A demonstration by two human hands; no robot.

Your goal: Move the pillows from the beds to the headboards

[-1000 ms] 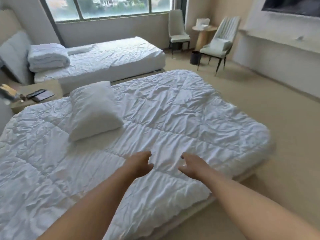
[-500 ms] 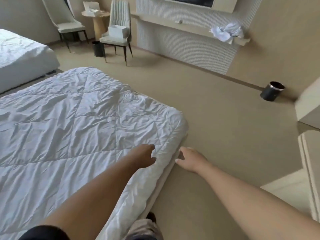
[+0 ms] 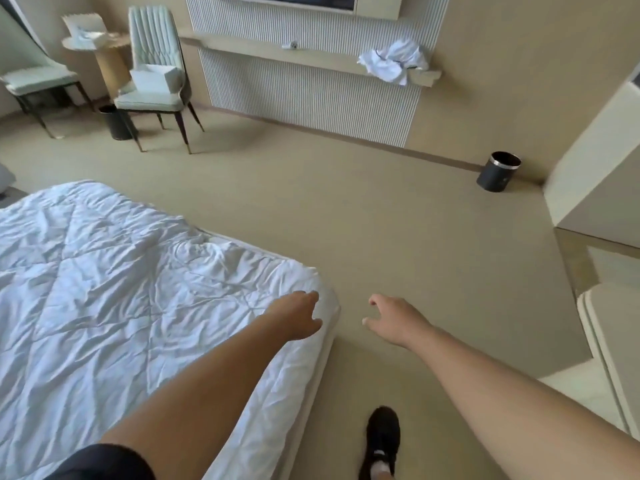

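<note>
The near bed [image 3: 114,282] with its crumpled white duvet fills the lower left; only its foot corner shows. No pillow and no headboard are in view. My left hand [image 3: 298,315] hovers over that corner of the duvet, fingers loosely curled, holding nothing. My right hand [image 3: 393,318] reaches out over the beige floor just past the bed's edge, fingers apart and empty.
Two pale chairs [image 3: 154,81] and a small round table [image 3: 95,43] stand at the far left with a black bin [image 3: 116,121] beside them. Another black bin [image 3: 498,171] sits by the wall. A wall shelf [image 3: 311,58] holds crumpled white cloth [image 3: 393,64]. My black shoe [image 3: 382,436] is on the floor.
The view has swung right, away from the pillow and the far bed, toward the foot corner and the wall. Both hands stay empty and now sit at the bed's edge.
</note>
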